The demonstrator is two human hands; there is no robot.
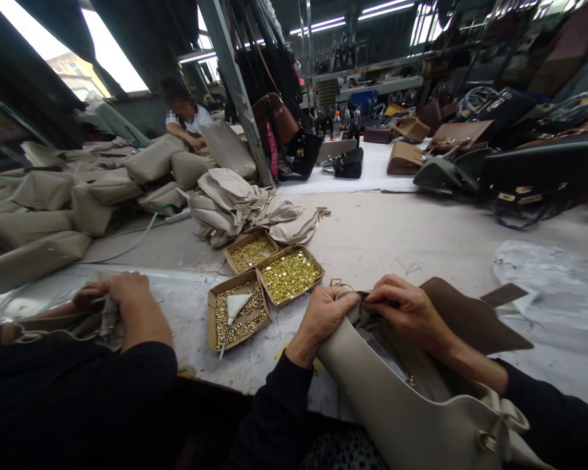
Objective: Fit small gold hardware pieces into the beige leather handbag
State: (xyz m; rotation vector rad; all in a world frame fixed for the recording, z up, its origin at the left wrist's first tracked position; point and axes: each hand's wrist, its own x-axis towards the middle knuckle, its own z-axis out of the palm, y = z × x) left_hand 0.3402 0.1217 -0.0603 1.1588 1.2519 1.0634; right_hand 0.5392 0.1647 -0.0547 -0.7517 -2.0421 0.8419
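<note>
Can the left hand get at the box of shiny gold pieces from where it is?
Probably yes. The left hand pinches the bag rim, and the box sits open just beyond it, nothing between.

Your left hand (pixel 323 316) and right hand (pixel 409 310) pinch the beige handbag (pixel 396 405) rim | 3 hardware boxes (pixel 289 274) just left | co-worker's hand (pixel 132 300) on another bag (pixel 78 323)

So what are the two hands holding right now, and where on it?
Both the left hand and right hand pinch the top rim of the beige handbag, at its open mouth, fingers close together.
</note>
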